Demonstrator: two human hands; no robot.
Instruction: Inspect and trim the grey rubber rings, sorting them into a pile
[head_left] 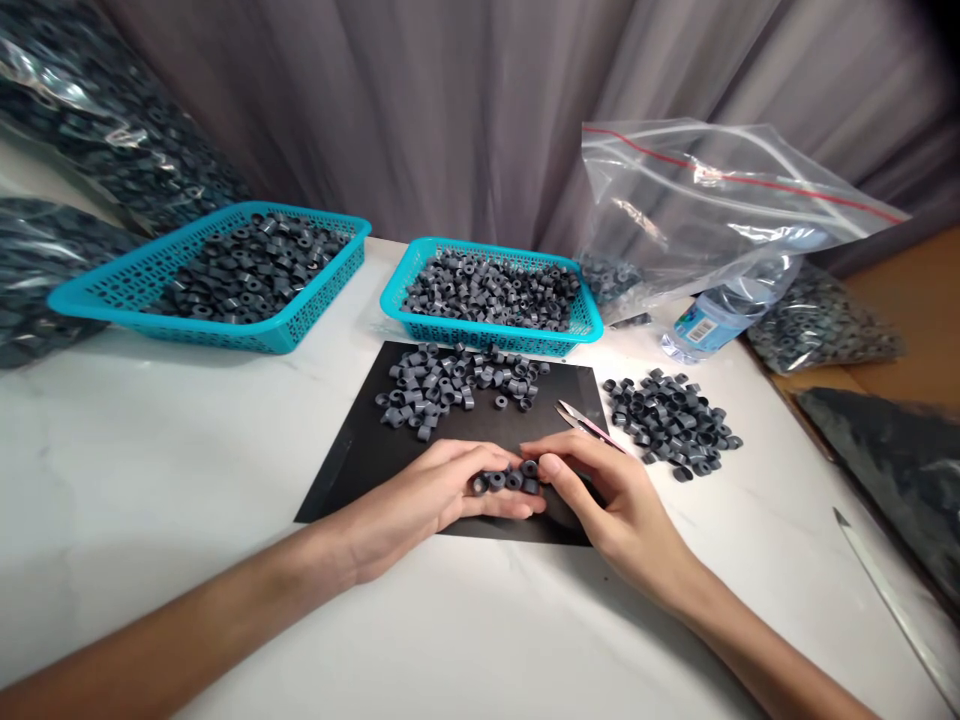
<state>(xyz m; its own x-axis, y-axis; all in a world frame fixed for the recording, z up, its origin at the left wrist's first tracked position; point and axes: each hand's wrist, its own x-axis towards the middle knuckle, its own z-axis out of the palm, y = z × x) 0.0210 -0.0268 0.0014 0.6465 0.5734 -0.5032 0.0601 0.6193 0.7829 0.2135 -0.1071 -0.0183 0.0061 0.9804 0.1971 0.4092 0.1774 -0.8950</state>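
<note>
Several small grey ring-shaped plastic caps point(496, 481) rest in the curled fingers of my left hand point(427, 490), low over the front of a black mat point(352, 450). My right hand point(611, 490) meets it from the right, thumb and index finger closed on one grey cap point(529, 468) of that group. A loose pile of the same caps point(435, 385) lies on the mat's far part. Thread snips point(589, 425) with a pink part lie at the mat's right edge, just beyond my right hand.
Two turquoise baskets point(292, 335) point(487, 335) of caps stand behind the mat. Another cap pile point(675, 425) lies to the right. A water bottle point(712, 320), a clear zip bag point(675, 220) and filled bags point(825, 320) are at the right. Large filled bags point(112, 120) stand left.
</note>
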